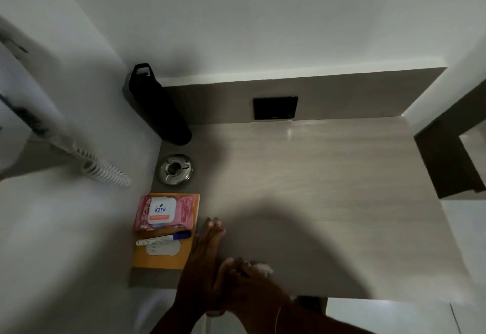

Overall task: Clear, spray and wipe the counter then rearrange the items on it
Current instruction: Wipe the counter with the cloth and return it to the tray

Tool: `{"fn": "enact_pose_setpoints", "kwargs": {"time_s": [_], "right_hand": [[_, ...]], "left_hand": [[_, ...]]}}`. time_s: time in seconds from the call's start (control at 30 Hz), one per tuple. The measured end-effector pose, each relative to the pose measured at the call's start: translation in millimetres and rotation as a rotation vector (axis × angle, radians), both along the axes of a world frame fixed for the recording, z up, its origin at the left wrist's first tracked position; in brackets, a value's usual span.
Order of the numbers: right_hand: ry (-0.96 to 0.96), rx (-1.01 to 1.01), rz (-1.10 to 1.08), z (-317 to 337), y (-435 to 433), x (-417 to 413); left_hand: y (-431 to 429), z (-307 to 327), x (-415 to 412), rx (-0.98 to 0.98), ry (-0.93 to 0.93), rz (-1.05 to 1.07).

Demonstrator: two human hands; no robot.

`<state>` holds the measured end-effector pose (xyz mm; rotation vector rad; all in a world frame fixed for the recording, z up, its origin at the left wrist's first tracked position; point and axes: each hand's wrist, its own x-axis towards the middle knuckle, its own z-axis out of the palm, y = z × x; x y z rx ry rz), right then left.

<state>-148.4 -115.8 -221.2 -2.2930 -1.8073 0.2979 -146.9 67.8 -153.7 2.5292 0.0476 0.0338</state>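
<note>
My left hand point(205, 254) lies flat on edge near the counter's front, fingers straight and together, just right of an orange envelope point(160, 257). My right hand point(242, 278) is beside it, closed on a small white crumpled tissue point(261, 268) pressed to the grey counter point(328, 181). On the envelope lie a pink pack of wet wipes point(165, 212) and a white marker with a blue cap point(164, 239). A steel ashtray point(175, 169) sits behind them. A black bottle point(157, 107) stands in the back left corner.
A black socket plate point(274, 107) is set in the back wall above the counter. A dark shelf unit point(447, 155) closes the right side. A white coiled cord point(105, 170) hangs on the left wall. My shadow falls over the counter's front.
</note>
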Motion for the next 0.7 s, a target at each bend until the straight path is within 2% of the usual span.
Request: {"fn": "enact_pose_setpoints", "kwargs": {"time_s": [0.03, 0.07, 0.13, 0.17, 0.23, 0.33, 0.4, 0.53, 0.7], "right_hand": [[-0.007, 0.076, -0.007, -4.5, -0.1, 13.0], [0.084, 0.044, 0.012, 6.6, -0.1, 33.2], [0.115, 0.113, 0.000, 17.7, 8.7, 73.2], [0.126, 0.128, -0.066, 21.6, 15.3, 97.3], [0.121, 0.031, -0.187, 30.4, 29.0, 158.1], [0.087, -0.095, -0.404, 45.3, 39.7, 255.5], [0.100, -0.095, -0.574, 51.4, 32.8, 300.0], [0.098, -0.046, -0.946, 54.9, -26.9, 336.0], [0.134, -0.103, -1.483, 54.6, -172.9, 319.5]], "left_hand": [[1.1, -0.2, -2.9, 0.006, 0.005, -0.015], [3.5, -5.2, -4.9, 0.000, -0.009, -0.023], [4.6, -11.3, -9.7, -0.022, -0.015, 0.035], [4.2, -13.8, -13.1, -0.043, -0.014, 0.063], [2.8, -21.3, -16.4, -0.074, -0.022, 0.104], [-4.9, -32.9, -20.3, -0.043, -0.019, 0.129], [-12.7, -37.0, -21.1, -0.024, -0.011, 0.130], [-22.3, -40.9, -25.1, -0.033, 0.010, 0.052], [-27.0, -27.1, -23.9, -0.042, 0.069, 0.082]]}}
